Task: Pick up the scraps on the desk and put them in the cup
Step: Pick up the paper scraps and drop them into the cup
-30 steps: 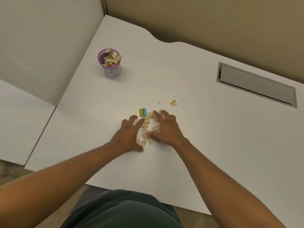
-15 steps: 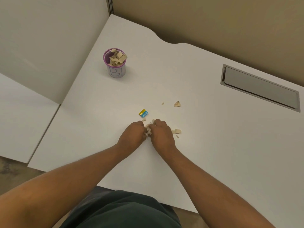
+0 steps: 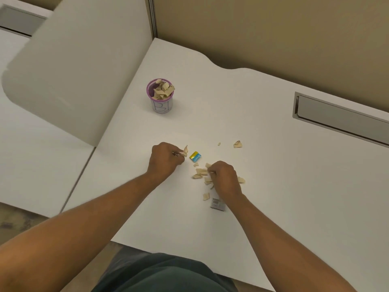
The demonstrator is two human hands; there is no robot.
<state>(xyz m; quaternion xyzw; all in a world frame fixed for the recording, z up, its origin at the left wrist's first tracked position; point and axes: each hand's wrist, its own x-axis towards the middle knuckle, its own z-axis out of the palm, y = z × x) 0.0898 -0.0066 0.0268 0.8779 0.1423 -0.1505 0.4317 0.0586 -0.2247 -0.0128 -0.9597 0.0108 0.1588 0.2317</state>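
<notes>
The desk (image 3: 263,207) carries the cup (image 3: 160,95) at its far left, already heaped to the rim. Your left hand (image 3: 165,159) is fisted around scraps (image 3: 185,151); your right hand (image 3: 224,175) is curled over the loose pile (image 3: 201,173). Keep both fists tight on the way over, and tip them low over the rim so nothing spills off the heap.

White counter (image 3: 273,186); purple-rimmed white cup (image 3: 160,95) with blue lettering; beige scraps (image 3: 201,171); yellow-blue wrapper (image 3: 195,156); grey block (image 3: 217,204), lower centre.
</notes>
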